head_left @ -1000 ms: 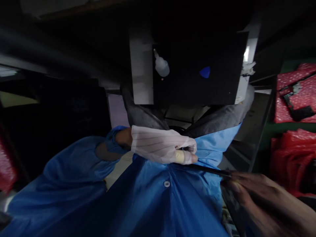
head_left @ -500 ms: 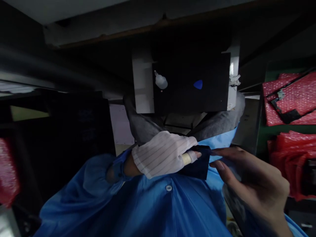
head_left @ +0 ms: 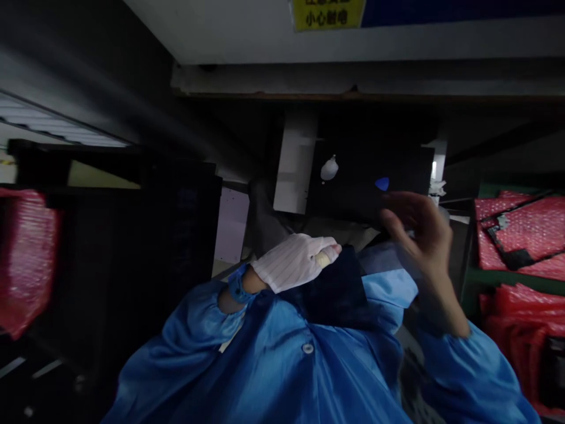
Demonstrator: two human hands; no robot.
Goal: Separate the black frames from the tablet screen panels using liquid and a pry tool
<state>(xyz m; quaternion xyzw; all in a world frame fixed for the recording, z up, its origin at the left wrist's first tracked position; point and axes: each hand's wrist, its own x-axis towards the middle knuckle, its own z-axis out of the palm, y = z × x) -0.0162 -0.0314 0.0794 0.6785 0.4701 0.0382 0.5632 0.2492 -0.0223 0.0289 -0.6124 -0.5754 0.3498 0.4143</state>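
My left hand (head_left: 293,262), in a striped white glove with a wrapped thumb, is closed on the edge of a dark flat panel (head_left: 342,294) in front of my torso. What the panel is cannot be made out. My bare right hand (head_left: 421,235) is apart from the panel, over the right front of a black work surface (head_left: 353,197). Its thumb and fingers are apart, with nothing seen between them. Just beyond its fingertips lies a blue triangular pick (head_left: 382,184). Farther left on the surface is a small whitish squeeze bottle (head_left: 329,169).
Red bubble-wrap packs (head_left: 521,229) rest on a green shelf at the right, a black cable-like part on top. More red bubble wrap (head_left: 30,253) hangs at the left beside a dark cabinet. A bench edge (head_left: 353,79) overhangs the far side.
My right hand has left the panel's right edge and moved forward toward the blue pick. My left hand still holds the panel. The camera view has tipped up and shifted.
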